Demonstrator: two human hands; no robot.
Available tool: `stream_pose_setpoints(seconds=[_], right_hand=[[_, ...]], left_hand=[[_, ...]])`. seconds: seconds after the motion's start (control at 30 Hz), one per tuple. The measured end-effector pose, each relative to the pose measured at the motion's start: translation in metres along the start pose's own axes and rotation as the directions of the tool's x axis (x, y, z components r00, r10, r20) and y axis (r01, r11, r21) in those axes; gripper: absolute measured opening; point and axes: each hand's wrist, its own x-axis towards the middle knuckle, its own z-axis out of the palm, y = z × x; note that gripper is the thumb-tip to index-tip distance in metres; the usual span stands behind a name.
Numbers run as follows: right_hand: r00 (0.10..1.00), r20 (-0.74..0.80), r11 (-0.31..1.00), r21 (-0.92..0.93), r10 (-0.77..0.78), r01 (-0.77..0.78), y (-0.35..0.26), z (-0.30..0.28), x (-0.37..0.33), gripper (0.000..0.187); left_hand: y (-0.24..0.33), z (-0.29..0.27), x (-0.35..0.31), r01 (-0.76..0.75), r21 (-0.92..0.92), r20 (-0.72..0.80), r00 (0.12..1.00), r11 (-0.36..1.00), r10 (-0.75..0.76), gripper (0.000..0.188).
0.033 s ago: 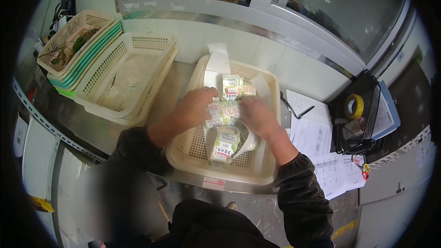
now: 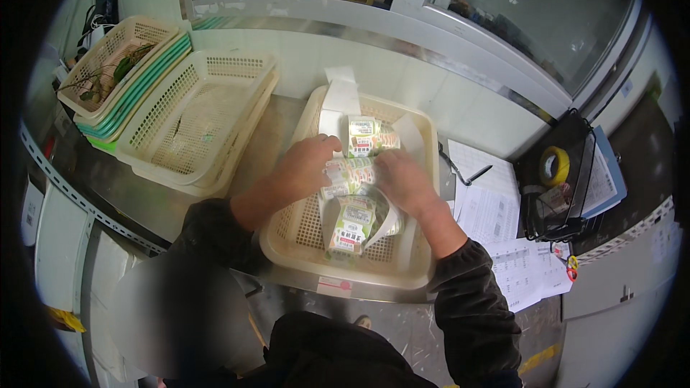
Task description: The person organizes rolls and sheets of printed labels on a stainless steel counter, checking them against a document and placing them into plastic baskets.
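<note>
Several rolls of printed green-and-white labels lie in a cream perforated plastic basket (image 2: 273,241). Between my two hands is the middle label roll (image 2: 350,174). My left hand (image 2: 303,167) closes on its left end with bent fingers. At its right end my right hand (image 2: 406,181) is curled round the edge, most of its fingertips hidden. Just beyond sits the far label roll (image 2: 364,145), close to my fingers. The near label roll (image 2: 351,230) lies toward me, with a loose strip curling beside it. White backing paper (image 2: 339,99) hangs over the basket's far rim.
Left on the metal table stand a cream basket (image 2: 154,133) and stacked baskets with plant scraps (image 2: 108,79). At right are printed sheets (image 2: 496,208), a black pen (image 2: 480,174), a black wire holder with yellow tape (image 2: 554,166), and scissors (image 2: 571,267).
</note>
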Motion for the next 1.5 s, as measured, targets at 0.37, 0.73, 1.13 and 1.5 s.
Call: stream_pose_setpoints(seconds=[0.37, 0.73, 1.13, 1.5], right_hand=[[0.999, 0.028, 1.000, 0.007, 0.014, -0.015, -0.001, -0.003, 0.000, 0.022], [0.999, 0.035, 0.999, 0.026, 0.029, -0.030, -0.004, -0.005, -0.002, 0.027], [0.999, 0.035, 1.000, 0.009, 0.017, -0.018, -0.002, -0.004, -0.002, 0.028], [0.998, 0.058, 1.000, -0.012, 0.028, -0.027, 0.002, -0.002, 0.000, 0.028]], left_hand=[[0.008, -0.003, 0.001, 0.014, -0.004, -0.004, 1.000, 1.000, -0.014, 0.037], [-0.002, 0.004, 0.003, -0.024, 0.150, -0.001, 1.000, 0.988, 0.024, 0.039], [-0.006, 0.007, 0.004, -0.003, 0.177, -0.017, 1.000, 0.984, 0.006, 0.034], [0.000, 0.006, 0.004, 0.049, 0.152, -0.022, 0.999, 0.987, -0.047, 0.029]])
